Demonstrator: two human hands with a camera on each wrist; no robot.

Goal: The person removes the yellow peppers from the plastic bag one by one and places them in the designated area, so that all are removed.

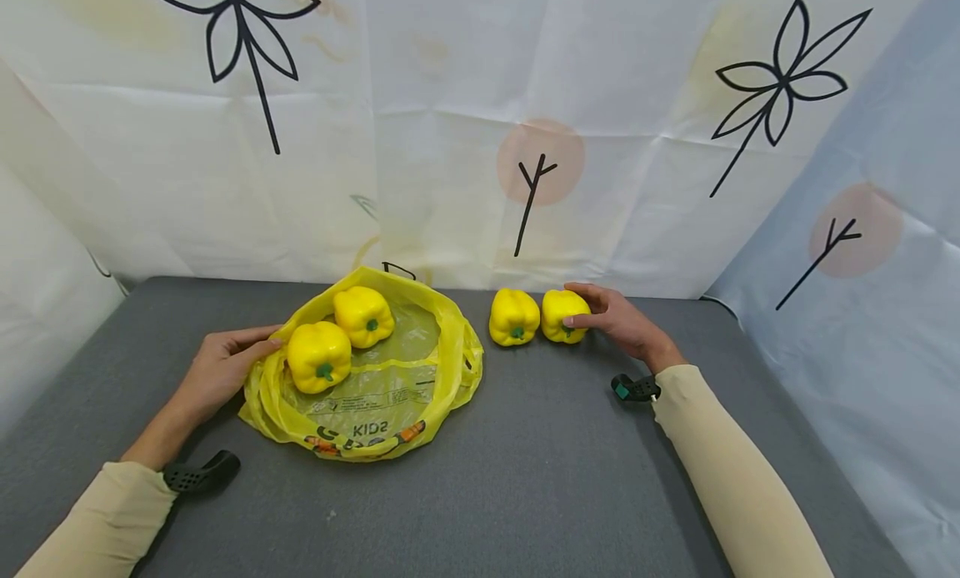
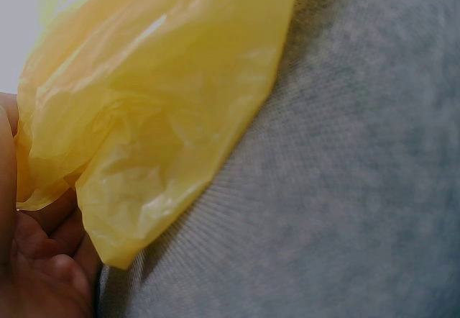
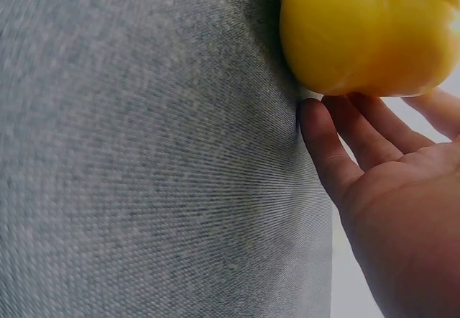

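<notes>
A yellow plastic bag [image 1: 459, 344] lies wide-mouthed on the grey table, with two yellow bell peppers [image 1: 319, 358] inside at its left and back. My left hand [image 1: 223, 369] pinches the bag's left rim between thumb and fingers; in the left wrist view the yellow film [image 2: 165, 109] hides most of the fingertips. To the right of the bag, two more yellow bell peppers stand side by side. My right hand [image 1: 618, 321] holds the right-hand pepper [image 1: 558, 311], thumb in front and fingers behind. The other pepper [image 1: 514, 315] stands just left of it.
The grey table [image 1: 525, 478] ends at the back against a white cloth wall [image 1: 442, 186] with printed leaf and tree shapes. Another cloth wall [image 1: 900, 328] runs along the right side. Dark straps with small devices [image 1: 636, 388] sit on both wrists.
</notes>
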